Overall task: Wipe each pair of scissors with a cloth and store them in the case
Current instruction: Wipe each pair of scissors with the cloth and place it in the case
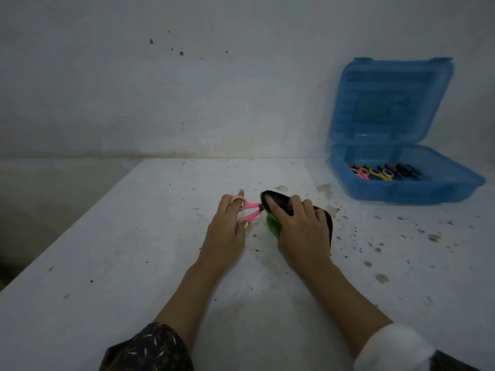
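Left sleeve: dark, with a pale leaf print, at the near edge, left of centre.
Right sleeve: white cuff, near right corner.
Table: white top, flecked with dark specks and grey stains, thickest on the right side; running from the near edge to the wall.
Left hand: mid-table, just left of centre, fingers curled at the two handle loops, gripping the scissors.
Scissors: pink handles with green-lined loops, held just above the table between both hands, handles left, blades pointing right and hidden inside the cloth.
Right hand: just right of the left one, fingers curled over the top of the cloth, clamping it round the blades.
Cloth: dark on the outside, bright green showing underneath, bunched under the right palm and touching the scissors at the pivot.
Case: clear blue plastic, far right on the table, well apart from the hands, standing open.
Stored scissors: several pairs lying side by side in the case's base, with pink, yellow, orange, green and black handles; exact count unclear.
Lid: hinged up at the back, leaning towards the wall.
Wall: pale and bare, marked with a few dark spots at upper centre.
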